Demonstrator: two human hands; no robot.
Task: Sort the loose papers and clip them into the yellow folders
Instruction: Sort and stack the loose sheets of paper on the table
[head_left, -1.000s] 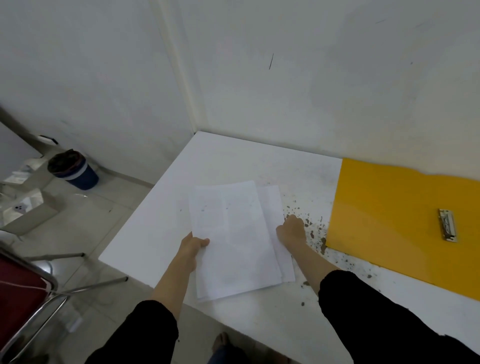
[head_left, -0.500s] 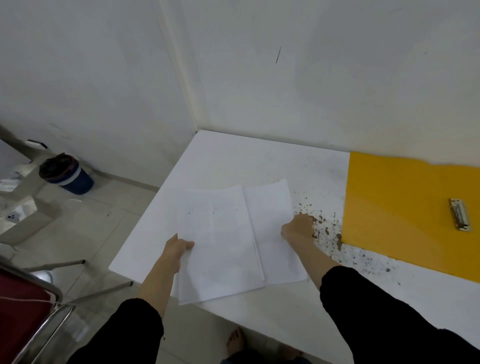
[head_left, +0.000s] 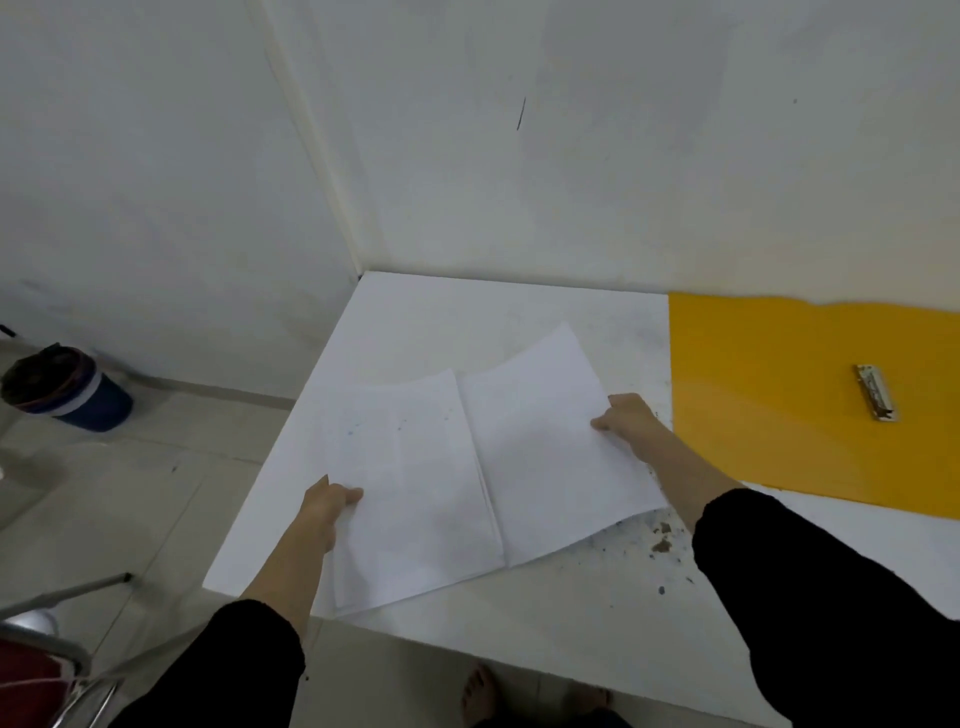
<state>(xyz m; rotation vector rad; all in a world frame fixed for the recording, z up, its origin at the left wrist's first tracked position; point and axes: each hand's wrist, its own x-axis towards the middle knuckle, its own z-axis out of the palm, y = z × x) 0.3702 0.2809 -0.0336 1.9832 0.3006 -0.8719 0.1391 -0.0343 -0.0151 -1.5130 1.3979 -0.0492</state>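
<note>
My left grip (head_left: 327, 501) holds the left pile (head_left: 410, 493) of papers by its outer edge, thumb on top, at the near left corner of the desk (head_left: 519, 306). My right grip (head_left: 626, 421) pinches the right sheet (head_left: 540, 447) at its right edge. That sheet bows upward, and its near corner is lifted off the desk above a scatter of brown crumbs (head_left: 662, 540). I cannot tell whether it is one sheet or a few. The two lots lie side by side, inner edges meeting, with their long axes running away from me and leaning a little right.

The yellow folder (head_left: 769, 415) lies open and flat just to the right of my right grip, against the wall. Its metal clip (head_left: 876, 392) sits farther right again, well apart from the paper, its long axis also pointing roughly away from me. The right grip is therefore the nearer one. I judge the sheet needs to travel rightward across the folder to the clip, with little turning.
</note>
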